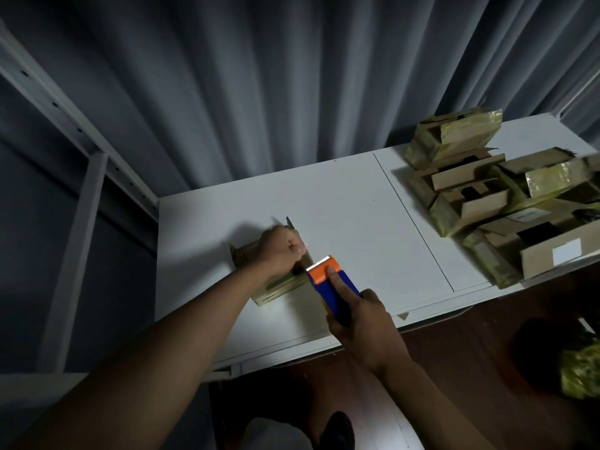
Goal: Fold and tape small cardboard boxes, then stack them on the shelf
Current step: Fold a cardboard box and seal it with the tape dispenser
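Observation:
A small cardboard box (276,289) lies on the white shelf surface (350,209), mostly covered by my left hand (281,251), whose curled fingers hold it down from above. One flap (290,224) sticks up behind that hand. My right hand (363,323) grips a blue and orange tape dispenser (329,276), index finger laid along its top. The dispenser's toothed edge sits against the box's right end, just below my left fingers.
A heap of several taped and open cardboard boxes (487,190) fills the right end of the shelf. A white shelf upright (74,248) stands at the left. Grey curtains (259,76) hang behind. Dark wooden floor (454,368) lies below, with a yellowish bundle (581,371) at the right edge.

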